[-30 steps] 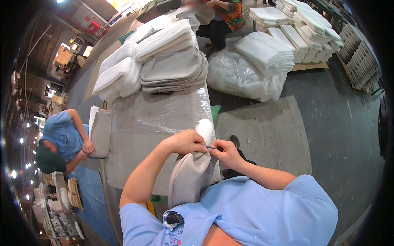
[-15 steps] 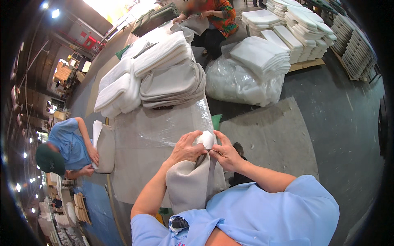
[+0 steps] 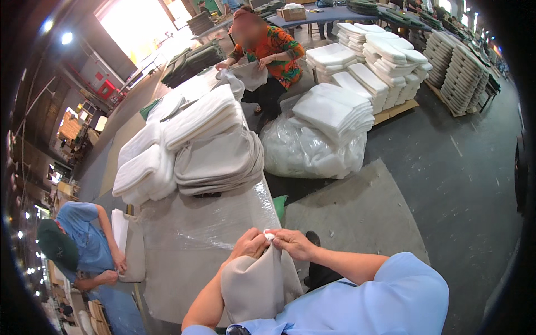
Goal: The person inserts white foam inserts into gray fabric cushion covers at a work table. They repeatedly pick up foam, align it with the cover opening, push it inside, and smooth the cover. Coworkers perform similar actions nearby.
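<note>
At a plastic-wrapped tabletop (image 3: pixel 190 234) in a busy workshop, a worker's beige fabric cover (image 3: pixel 254 287) now swallows nearly all of the white foam pad (image 3: pixel 268 235) that stood well clear of it a second ago; only a small white corner shows at the cover's mouth, at the tabletop's near edge. The stuffing looks close to done (a judgement from how little foam remains in sight). Both hands have closed in: the left hand (image 3: pixel 250 244) is clenched on the cover's rim, the right hand (image 3: pixel 293 243) pinches the fabric beside the foam tip. Stacked pads (image 3: pixel 167 139) wait at the tabletop's far end.
</note>
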### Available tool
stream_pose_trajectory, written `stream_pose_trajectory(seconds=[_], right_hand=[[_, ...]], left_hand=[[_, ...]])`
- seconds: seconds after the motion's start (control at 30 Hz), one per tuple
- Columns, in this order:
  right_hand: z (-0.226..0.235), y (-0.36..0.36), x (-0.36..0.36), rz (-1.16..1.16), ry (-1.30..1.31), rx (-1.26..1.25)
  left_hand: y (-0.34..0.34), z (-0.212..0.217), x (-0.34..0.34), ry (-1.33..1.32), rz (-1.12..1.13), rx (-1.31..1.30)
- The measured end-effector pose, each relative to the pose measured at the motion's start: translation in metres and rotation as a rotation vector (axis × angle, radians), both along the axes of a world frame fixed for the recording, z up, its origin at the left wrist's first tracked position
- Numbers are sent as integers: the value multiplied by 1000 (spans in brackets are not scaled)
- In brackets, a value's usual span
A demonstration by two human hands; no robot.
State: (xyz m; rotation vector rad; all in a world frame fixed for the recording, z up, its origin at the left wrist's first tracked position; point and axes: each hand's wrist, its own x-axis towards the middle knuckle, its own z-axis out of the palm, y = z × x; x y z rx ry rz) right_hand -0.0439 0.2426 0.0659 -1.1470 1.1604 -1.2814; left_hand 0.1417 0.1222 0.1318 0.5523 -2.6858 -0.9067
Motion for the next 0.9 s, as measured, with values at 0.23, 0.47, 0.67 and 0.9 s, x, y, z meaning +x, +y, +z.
stream_pose_trajectory(seconds=[0.23, 0.47, 0.67, 0.9], right_hand=[[-5, -18, 3, -96, -78, 202], [-35, -40, 5, -160, -67, 250], [-61, -53, 18, -109, -308, 379], [-86, -57, 20, -24, -79, 624]], left_hand=[[-10, -27, -3, 72, 184, 226], [-24, -48, -8, -67, 431, 871], [-32, -82, 8, 10, 470, 1056], [-12, -107, 4, 115, 591, 1480]])
